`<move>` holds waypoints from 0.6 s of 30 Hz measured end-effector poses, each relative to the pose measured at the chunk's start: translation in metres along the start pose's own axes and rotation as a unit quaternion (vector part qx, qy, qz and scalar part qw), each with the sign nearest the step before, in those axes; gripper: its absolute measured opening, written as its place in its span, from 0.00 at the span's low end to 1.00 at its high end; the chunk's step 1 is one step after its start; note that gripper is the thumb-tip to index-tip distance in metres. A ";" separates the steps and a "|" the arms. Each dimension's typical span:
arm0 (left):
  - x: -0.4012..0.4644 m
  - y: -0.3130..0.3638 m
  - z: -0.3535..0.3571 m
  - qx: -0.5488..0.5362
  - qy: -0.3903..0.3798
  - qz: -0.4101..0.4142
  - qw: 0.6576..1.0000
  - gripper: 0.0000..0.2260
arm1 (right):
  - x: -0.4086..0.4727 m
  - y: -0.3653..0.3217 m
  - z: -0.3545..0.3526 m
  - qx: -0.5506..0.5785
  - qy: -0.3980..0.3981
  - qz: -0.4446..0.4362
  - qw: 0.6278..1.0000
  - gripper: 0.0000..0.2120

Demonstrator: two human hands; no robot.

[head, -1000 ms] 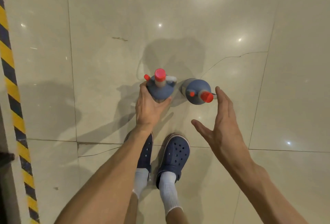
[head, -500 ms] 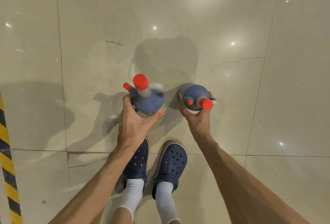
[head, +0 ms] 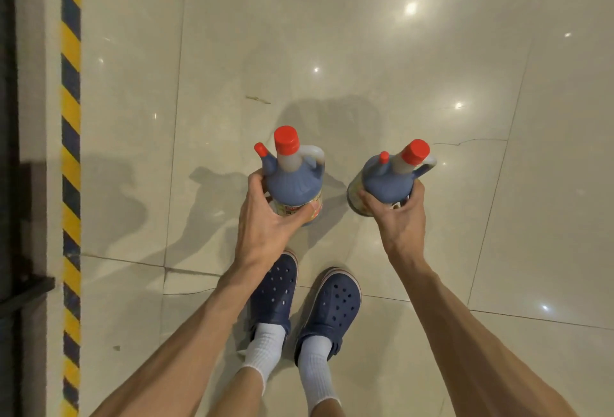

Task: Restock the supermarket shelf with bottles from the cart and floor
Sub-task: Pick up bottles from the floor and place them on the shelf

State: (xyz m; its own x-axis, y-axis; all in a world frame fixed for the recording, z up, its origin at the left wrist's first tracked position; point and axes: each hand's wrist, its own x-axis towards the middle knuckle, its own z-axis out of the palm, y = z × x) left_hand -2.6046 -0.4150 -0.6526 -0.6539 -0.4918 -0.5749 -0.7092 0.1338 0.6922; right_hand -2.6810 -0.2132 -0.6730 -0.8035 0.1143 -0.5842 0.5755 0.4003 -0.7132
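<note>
Head view, looking straight down. Left hand [head: 265,217] grips the left bottle [head: 292,180] around its blue shoulder, fingers and thumb curled round the body just above the label. Right hand [head: 400,217] grips the right bottle [head: 388,180] the same way. Both bottles upright, red caps up, each with a side handle, held apart over the glossy tiled floor [head: 365,51]; contact with the floor cannot be told. Navy clogs [head: 335,303] with white socks directly below. Yellow-black hazard stripe [head: 70,150] along left edge.
</note>
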 end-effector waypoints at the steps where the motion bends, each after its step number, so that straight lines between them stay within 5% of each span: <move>1: -0.005 0.010 -0.008 -0.013 0.005 0.002 1.000 0.36 | -0.009 -0.015 -0.002 0.007 -0.002 -0.009 1.000 0.32; 18: -0.162 0.241 -0.234 -0.139 0.142 0.052 0.979 0.42 | -0.221 -0.379 -0.057 -0.021 -0.140 -0.214 0.966 0.24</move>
State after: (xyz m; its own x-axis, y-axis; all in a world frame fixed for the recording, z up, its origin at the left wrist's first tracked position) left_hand -2.6080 -0.5039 -0.2901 -0.5911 -0.7123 -0.3785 -0.5177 -0.0248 0.8552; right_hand -2.7306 -0.3378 -0.2517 -0.8903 -0.3188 -0.3250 0.1877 0.3935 -0.9000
